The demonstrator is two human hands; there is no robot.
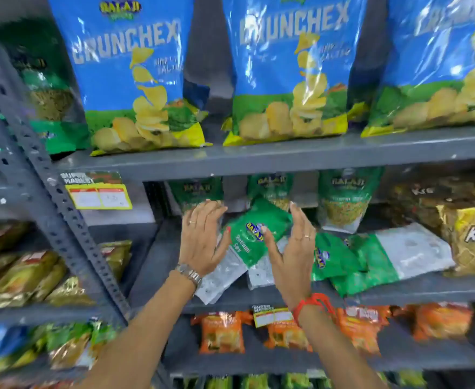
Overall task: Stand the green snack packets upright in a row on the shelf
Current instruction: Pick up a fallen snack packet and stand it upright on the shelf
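Note:
On the middle shelf (399, 293), a green and white snack packet (251, 242) lies tilted between my two hands. My left hand (202, 240) is at its left side, fingers spread, touching or nearly touching its edge. My right hand (292, 248) is at its right side, fingers apart, thumb over the packet's front. Neither hand closes around it. Two more green packets (371, 259) lie flat to the right. Three green packets stand upright at the back; the rightmost (343, 200) is clearest.
Large blue chip bags (292, 68) fill the shelf above. Gold packets (472, 237) sit at the right end of the middle shelf. Orange packets (222, 332) line the shelf below. A grey perforated upright (48, 203) stands on the left, with a yellow price tag (98, 192).

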